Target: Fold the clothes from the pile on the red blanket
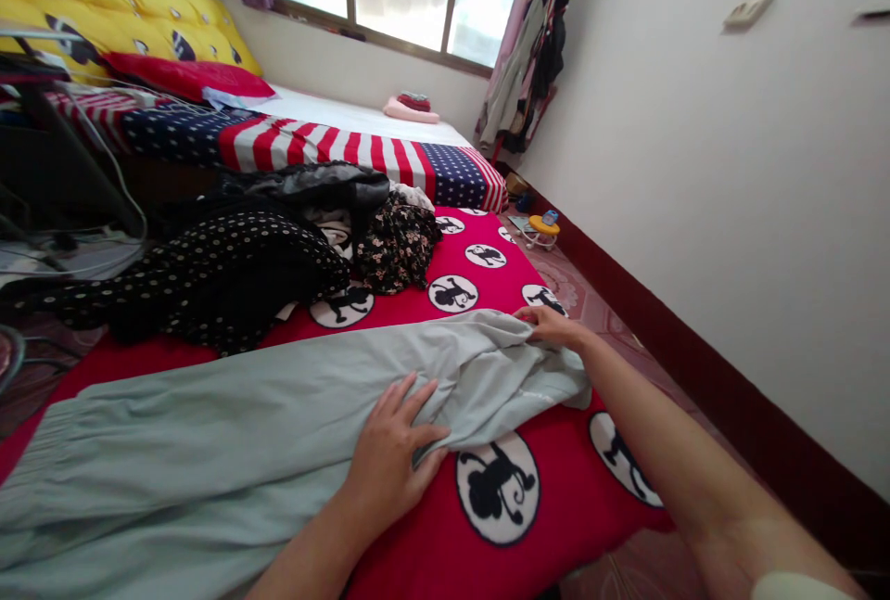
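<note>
A long pale grey-green garment [209, 433] lies spread across a red blanket [577, 498] printed with black monkey figures in white circles. My left hand [396, 447] rests flat on the garment near its lower edge, fingers stretched out. My right hand [549, 326] reaches to the far right end of the garment, where its fingers are curled round a bunched fold of the cloth.
A heap of dark clothes, a black polka-dot piece [222, 275] and a floral one [396, 248], lies beyond the garment. Behind it are a stars-and-stripes bedcover [334, 146], a red pillow [181, 76] and a yellow mattress [104, 6]. A white wall [730, 192] runs along the right; cables [76, 238] at left.
</note>
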Available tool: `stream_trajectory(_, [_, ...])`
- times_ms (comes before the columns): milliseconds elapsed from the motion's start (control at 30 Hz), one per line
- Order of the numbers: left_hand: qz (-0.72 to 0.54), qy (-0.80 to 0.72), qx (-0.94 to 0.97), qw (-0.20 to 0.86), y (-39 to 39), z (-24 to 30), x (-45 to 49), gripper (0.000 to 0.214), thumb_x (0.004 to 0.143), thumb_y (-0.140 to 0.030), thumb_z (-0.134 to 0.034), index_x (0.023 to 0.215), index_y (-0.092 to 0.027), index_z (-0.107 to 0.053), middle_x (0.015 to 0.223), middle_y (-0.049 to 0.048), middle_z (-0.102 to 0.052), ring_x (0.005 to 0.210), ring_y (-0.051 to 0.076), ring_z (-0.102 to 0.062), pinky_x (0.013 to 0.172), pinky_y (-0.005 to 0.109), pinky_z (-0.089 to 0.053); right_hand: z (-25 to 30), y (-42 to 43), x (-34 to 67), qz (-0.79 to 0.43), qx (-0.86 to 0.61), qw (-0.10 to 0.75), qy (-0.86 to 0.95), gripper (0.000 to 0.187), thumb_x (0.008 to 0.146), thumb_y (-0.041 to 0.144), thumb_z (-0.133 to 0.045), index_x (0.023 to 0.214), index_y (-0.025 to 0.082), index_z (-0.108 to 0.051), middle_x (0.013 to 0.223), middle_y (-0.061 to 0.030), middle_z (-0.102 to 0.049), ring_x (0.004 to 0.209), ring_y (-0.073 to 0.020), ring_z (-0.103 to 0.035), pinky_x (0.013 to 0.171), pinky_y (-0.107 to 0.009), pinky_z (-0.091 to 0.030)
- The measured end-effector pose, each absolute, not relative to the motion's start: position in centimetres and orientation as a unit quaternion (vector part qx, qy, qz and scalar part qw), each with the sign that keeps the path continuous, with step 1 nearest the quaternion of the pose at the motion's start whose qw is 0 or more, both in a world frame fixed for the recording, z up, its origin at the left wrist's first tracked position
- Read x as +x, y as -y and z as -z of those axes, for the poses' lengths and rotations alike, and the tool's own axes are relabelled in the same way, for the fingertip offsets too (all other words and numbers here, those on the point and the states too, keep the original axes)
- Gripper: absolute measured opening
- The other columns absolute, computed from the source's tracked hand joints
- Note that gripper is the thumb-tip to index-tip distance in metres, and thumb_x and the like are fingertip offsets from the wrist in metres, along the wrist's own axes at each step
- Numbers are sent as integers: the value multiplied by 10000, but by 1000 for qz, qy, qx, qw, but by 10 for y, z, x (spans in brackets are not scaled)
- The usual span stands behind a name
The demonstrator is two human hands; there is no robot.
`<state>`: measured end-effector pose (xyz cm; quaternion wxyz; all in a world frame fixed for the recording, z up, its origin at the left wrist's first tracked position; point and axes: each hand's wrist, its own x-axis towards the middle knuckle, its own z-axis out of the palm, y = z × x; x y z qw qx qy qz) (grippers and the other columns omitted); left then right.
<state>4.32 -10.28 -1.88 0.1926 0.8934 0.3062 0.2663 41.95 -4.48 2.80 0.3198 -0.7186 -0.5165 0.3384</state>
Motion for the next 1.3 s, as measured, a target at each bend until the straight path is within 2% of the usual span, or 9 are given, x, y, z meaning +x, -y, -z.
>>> stream_trajectory(167, [-260,-309,895,189,103,19,44,236,798,-228,-633,967,-345,-749,1441,14,-495,1368,344,-377,1081,624,-349,-42,49,431,-270,-734,403,476,486,643,580,-696,821,128,-703,677,-50,-670,542,-151,-556,514,-256,-433])
stream_trajectory(300, [-258,-310,895,191,103,19,44,241,793,-229,-633,970,-350,-746,1451,12,-483,1373,344,-371,1085,623,-345,-32,32,431,-160,-754,452,448,490,661,627,-627,771,153,-678,699,-41,-658,584,-158,-551,554,-267,-426])
stream_trajectory(467, [-253,-318,891,202,104,16,44,245,777,-246,-649,974,-357,-744,1456,6,-477,1382,341,-358,1104,617,-324,-3,20,418,-43,-810,402,425,326,653,496,-652,650,170,-660,640,-36,-624,653,-198,-571,627,-292,-416])
stream_trajectory(667, [-250,-321,888,213,105,15,44,243,766,-268,-664,978,-359,-742,1454,3,-479,1386,344,-353,1114,615,-308,-15,20,414,46,-850,325,411,316,792,373,-529,960,154,-681,982,-121,-692,862,-225,-614,735,-303,-432])
stream_trajectory(833, [-252,-322,887,214,104,17,44,231,774,-272,-655,972,-357,-739,1457,5,-476,1391,335,-345,1122,607,-295,-35,25,412,-7,-855,209,475,419,818,539,-535,662,180,-683,666,-66,-673,661,-197,-612,607,-268,-398])
stream_trajectory(933, [-248,-325,886,218,104,17,44,240,774,-262,-652,975,-362,-737,1461,0,-471,1399,326,-333,1131,598,-281,-29,33,403,-5,-850,154,504,221,724,416,-674,675,201,-690,705,-39,-685,705,-191,-626,599,-247,-376])
stream_trajectory(1033, [-247,-332,881,230,105,14,45,256,757,-256,-670,977,-365,-740,1458,-2,-476,1399,324,-334,1139,588,-271,-20,42,393,32,-859,123,495,79,728,231,-623,742,201,-695,757,-61,-692,754,-210,-635,611,-257,-366])
stream_trajectory(1200, [-250,-335,873,251,106,11,43,262,730,-259,-711,971,-355,-746,1454,4,-481,1402,319,-328,1152,565,-251,-27,43,377,85,-862,127,484,163,781,215,-543,853,203,-689,839,-86,-698,777,-223,-636,628,-279,-381])
stream_trajectory(1300, [-255,-335,871,255,107,13,42,259,735,-292,-720,987,-352,-742,1462,8,-471,1409,313,-313,1157,559,-232,-41,40,361,128,-819,209,518,205,804,213,-503,933,198,-662,942,-70,-696,789,-201,-630,670,-287,-413])
